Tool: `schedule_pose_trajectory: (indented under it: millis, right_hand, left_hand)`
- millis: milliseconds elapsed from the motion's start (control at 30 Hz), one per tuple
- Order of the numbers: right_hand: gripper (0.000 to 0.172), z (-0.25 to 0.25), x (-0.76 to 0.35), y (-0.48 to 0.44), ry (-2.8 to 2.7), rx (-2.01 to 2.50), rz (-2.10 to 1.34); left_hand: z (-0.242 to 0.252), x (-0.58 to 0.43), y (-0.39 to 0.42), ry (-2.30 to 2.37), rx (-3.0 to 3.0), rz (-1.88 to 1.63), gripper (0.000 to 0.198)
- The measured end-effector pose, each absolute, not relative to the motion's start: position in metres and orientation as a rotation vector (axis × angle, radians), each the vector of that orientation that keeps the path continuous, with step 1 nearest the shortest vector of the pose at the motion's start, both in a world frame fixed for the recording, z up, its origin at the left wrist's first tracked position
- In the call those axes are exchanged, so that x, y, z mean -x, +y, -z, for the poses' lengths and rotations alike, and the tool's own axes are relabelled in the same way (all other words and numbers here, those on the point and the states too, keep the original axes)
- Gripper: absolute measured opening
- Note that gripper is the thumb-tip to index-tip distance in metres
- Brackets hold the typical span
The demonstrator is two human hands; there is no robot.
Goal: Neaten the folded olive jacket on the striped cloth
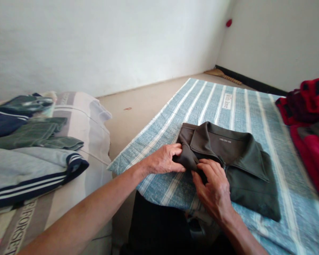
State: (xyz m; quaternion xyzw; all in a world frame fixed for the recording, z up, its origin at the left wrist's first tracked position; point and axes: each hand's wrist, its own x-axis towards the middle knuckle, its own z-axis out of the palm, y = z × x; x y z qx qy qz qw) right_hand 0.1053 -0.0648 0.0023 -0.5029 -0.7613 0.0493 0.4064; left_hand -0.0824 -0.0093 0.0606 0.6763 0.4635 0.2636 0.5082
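Nearest are the person's bare forearms [79, 209]. The left hand [163, 159] pinches a bunched corner [187, 157] of the folded olive collared shirt [246, 177], and the right hand [212, 187] grips the same fold closely. The shirt lies on the blue striped cloth [154, 148]. If fingers loosen, I think this fold can slip and lose shape.
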Motion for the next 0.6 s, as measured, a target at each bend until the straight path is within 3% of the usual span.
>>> schedule_pose_trajectory:
  millis: [600]
  right_hand:
    - [0.014,-0.003,-0.104,-0.064,-1.899,1.29,-0.139]
  left_hand:
    - [-0.055,0.075,-0.015,1.08,-1.552,-0.639,0.023]
